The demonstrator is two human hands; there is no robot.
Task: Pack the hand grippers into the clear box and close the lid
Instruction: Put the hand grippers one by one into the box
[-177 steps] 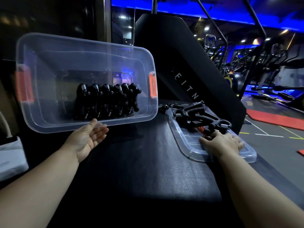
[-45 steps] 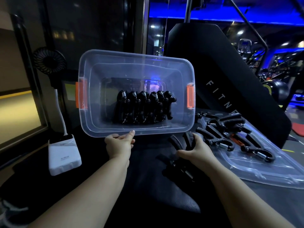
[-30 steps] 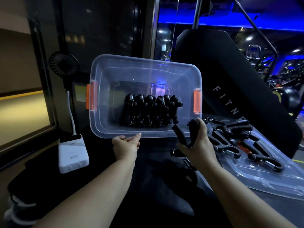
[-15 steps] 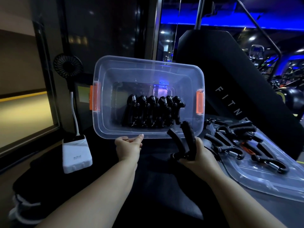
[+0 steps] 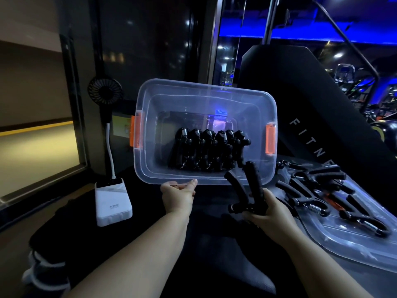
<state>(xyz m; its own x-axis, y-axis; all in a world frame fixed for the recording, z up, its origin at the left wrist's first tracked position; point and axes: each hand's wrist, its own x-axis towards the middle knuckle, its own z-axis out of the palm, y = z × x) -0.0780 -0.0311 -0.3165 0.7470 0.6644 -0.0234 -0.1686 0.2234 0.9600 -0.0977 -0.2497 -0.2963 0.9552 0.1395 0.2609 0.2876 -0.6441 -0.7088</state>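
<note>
The clear box (image 5: 163, 104) with orange latches is tipped up so its opening faces me. My left hand (image 5: 178, 194) grips its lower rim. A row of several black hand grippers (image 5: 206, 149) stands packed against the box's bottom. My right hand (image 5: 268, 211) holds one black hand gripper (image 5: 249, 188) by its spring end, handles pointing up, just in front of the box's lower right rim. The clear lid (image 5: 343, 239) lies flat to the right, with several more loose hand grippers (image 5: 318, 190) on it.
Everything rests on a black padded surface (image 5: 214, 244). A white power bank (image 5: 112, 201) with a small black fan (image 5: 105, 91) on a stalk stands at the left. A black padded machine panel (image 5: 311, 108) rises behind the lid. A dark window wall is behind.
My right hand took a hand gripper from the pile beside the lid and raised it toward the box's opening. My left hand kept the box tipped up.
</note>
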